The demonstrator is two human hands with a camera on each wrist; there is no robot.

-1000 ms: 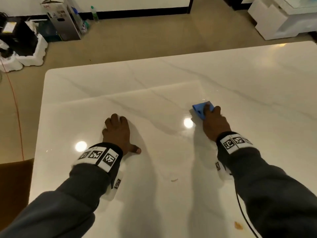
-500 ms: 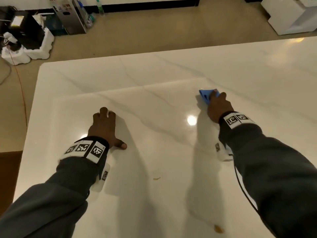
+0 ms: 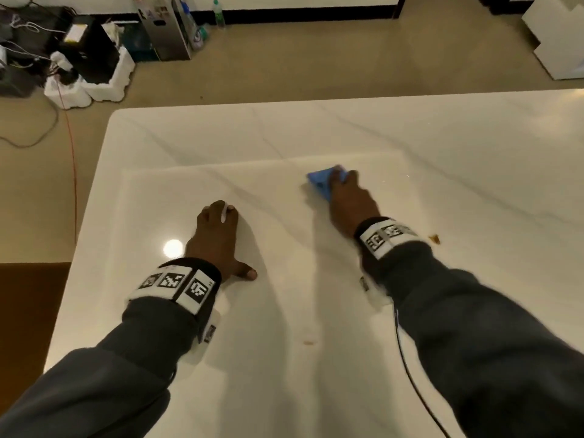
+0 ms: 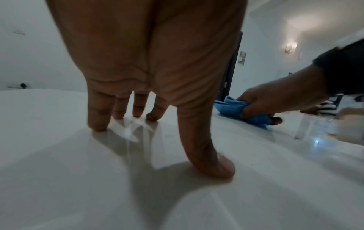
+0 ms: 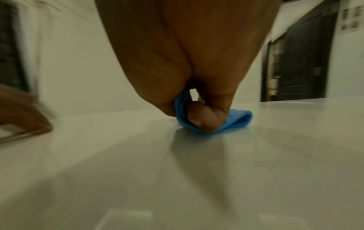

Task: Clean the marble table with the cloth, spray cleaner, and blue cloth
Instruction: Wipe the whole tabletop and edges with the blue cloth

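The white marble table [image 3: 442, 147] fills the head view. My right hand [image 3: 346, 197] grips a bunched blue cloth [image 3: 319, 181] and presses it on the tabletop right of centre. In the right wrist view the thumb and curled fingers pinch the blue cloth [image 5: 234, 120] against the marble. My left hand [image 3: 218, 235] rests on the table with straight, spread fingers; the fingertips [image 4: 97, 126] and thumb touch the surface and hold nothing. From the left wrist view the right hand [image 4: 275, 99] with the blue cloth [image 4: 230, 107] is seen at the right. No spray cleaner is on the table.
Small brown crumbs lie on the marble, one [image 3: 434, 239] by my right wrist and one [image 3: 308, 343] between my arms. Beyond the far table edge the floor holds boxes [image 3: 164, 30], bottles [image 3: 218, 14] and cables [image 3: 69, 153]. White furniture [image 3: 556, 39] stands at the back right.
The right hand has slid the blue cloth leftward across the marble, nearer the left hand. The left hand stays planted on the table; the head view has shifted.
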